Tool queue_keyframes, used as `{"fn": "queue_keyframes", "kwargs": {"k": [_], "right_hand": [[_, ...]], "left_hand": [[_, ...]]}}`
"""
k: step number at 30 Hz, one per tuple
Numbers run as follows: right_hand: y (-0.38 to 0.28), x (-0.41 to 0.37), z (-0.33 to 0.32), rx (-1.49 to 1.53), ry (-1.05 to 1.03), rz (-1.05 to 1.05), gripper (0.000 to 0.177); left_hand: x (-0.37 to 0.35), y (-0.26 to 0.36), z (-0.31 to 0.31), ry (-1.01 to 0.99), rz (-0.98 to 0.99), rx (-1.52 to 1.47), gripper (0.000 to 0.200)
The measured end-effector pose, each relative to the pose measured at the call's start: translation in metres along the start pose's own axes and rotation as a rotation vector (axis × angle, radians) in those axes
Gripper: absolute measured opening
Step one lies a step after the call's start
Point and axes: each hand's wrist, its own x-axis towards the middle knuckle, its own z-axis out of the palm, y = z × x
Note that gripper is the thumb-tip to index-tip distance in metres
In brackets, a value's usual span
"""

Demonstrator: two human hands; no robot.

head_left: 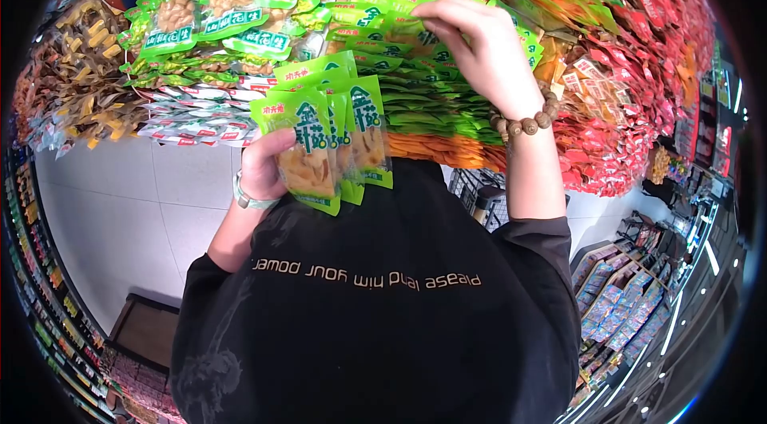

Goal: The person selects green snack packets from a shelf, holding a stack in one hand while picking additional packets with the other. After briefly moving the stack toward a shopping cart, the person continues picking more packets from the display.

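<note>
My left hand (268,164) is closed around a fanned bunch of several green snack packets (310,164) with clear windows showing pale yellow strips; the thumb lies over the front one. They hang upright in front of my shirt. My right hand (483,41), with a brown bead bracelet (527,124) on its wrist, is over the pile of matching green packets (383,21). Its fingers are bent and slightly apart, with nothing visibly held between them. Whether the fingertips touch the pile is hard to see.
Green peanut packets (232,5) lie to the left of the pile, above white packets (204,112). Red packets (611,148) are heaped at the right, brown ones (84,45) at the far left. Part of a wire cart (487,200) shows behind my right arm, over a tiled floor (120,208).
</note>
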Motion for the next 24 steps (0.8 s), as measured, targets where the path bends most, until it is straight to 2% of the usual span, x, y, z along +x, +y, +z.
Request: {"fn": "queue_keyframes", "kwargs": {"k": [1,5,6,9,14,20,24], "right_hand": [[-0.003,-0.005,0.000,-0.020,-0.059,0.104,0.015],[-0.013,-0.019,0.003,-0.009,-0.098,0.207,0.015],[-0.012,-0.022,0.006,0.003,-0.089,0.194,0.015],[-0.007,-0.032,0.019,0.039,-0.056,0.174,0.015],[-0.011,-0.034,0.019,0.077,-0.114,0.284,0.018],[-0.006,-0.037,0.029,-0.015,-0.188,0.198,0.019],[-0.010,-0.031,0.026,-0.031,-0.292,0.261,0.020]], "left_hand": [[-0.001,0.000,-0.002,-0.017,0.007,-0.004,0.067],[-0.003,-0.001,-0.014,-0.062,0.013,-0.010,0.070],[-0.003,-0.001,-0.014,-0.066,0.005,-0.008,0.071],[-0.006,-0.001,-0.005,0.125,0.049,0.250,0.080],[-0.010,-0.007,-0.029,0.064,0.118,0.193,0.084],[-0.016,0.001,-0.051,0.051,0.138,0.158,0.083],[-0.009,0.003,-0.014,0.052,0.232,0.154,0.079]]}}
